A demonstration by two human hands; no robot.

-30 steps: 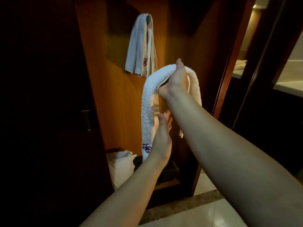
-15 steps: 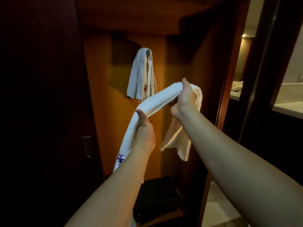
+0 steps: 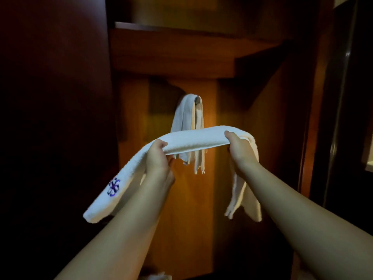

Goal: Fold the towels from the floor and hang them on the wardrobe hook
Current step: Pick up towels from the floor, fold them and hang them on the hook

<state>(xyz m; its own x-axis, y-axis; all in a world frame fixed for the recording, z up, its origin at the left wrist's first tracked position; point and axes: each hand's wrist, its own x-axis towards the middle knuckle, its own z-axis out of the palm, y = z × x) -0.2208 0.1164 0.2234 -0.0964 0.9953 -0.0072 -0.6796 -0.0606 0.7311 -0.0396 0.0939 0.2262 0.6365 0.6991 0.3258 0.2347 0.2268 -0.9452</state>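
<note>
- Head view: both arms stretched toward an open wooden wardrobe [image 3: 181, 199], dim warm light.
- Left hand [image 3: 159, 158] grips the folded white towel [image 3: 193, 138] from below, thumb on top, fingers curled round the strip.
- Right hand [image 3: 240, 148] grips the same towel further right, thumb over the top edge, fingers wrapped underneath.
- Towel is folded into a long narrow band, stretched roughly level between the two hands, slight arch in the middle.
- Left end of the band droops down and left past the left forearm; purple embroidered flower [image 3: 114, 186] shows on that end.
- Right end hangs down behind the right wrist, loose layers splayed at the bottom.
- Held towel is in mid-air in front of the wardrobe back panel, apart from it.
- Second towel [image 3: 188, 118] already hangs on the hook [image 3: 198, 99] on the back panel, draped over it, edges hanging below the held band.
- Held band crosses in front of the lower half of the hanging towel.
- Shelf [image 3: 181, 43] sits above the hook.
- Dark door panel [image 3: 54, 118] at left; detail there too dark to tell.
</note>
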